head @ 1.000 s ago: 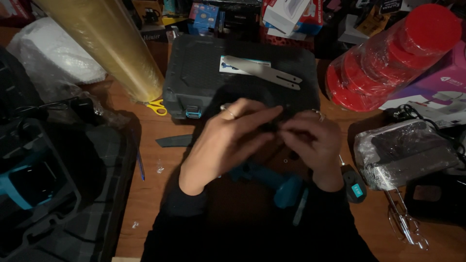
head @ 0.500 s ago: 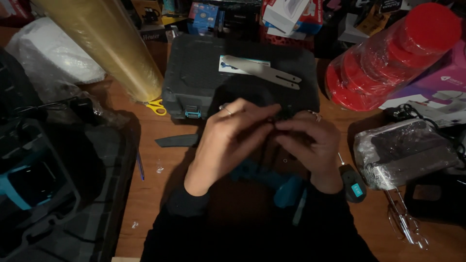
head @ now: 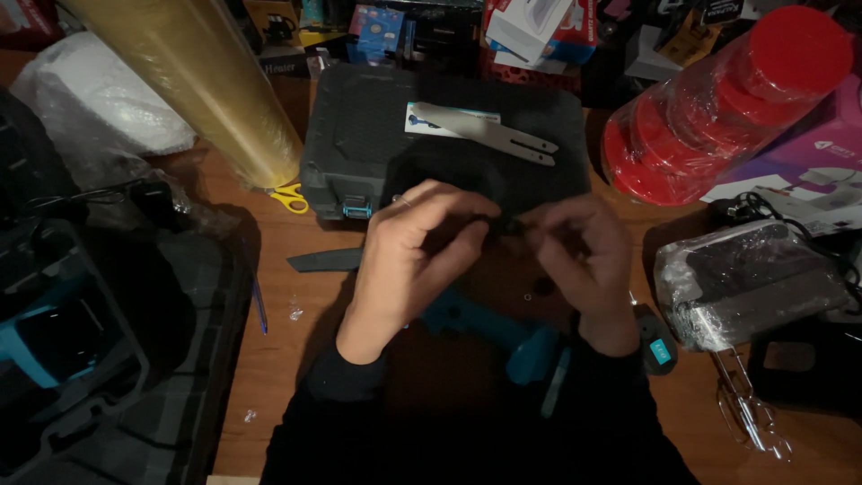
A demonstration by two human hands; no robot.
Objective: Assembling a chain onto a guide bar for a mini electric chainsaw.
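My left hand point(head: 409, 260) and my right hand point(head: 579, 260) meet fingertip to fingertip over a small dark part point(head: 510, 223) that both pinch; its shape is too dim to make out. Under my wrists lies a teal power tool point(head: 503, 332) on the wooden table point(head: 296, 359). Just beyond my fingers sits a closed dark tool case point(head: 359, 135), and a flat metal bar point(head: 485, 133) rests on its lid.
An open black case with teal inside point(head: 81, 350) fills the left. A big yellowish film roll point(head: 206, 90), yellow scissors point(head: 289, 196), a red stack of wrapped discs point(head: 718, 99), a wrapped dark bundle point(head: 745, 283), a teal-marked screwdriver point(head: 655, 346) and pliers point(head: 750, 413) crowd the table.
My hands have stayed over the same spot. The fingers have shifted slightly around the small dark part and the hands sit a little farther apart.
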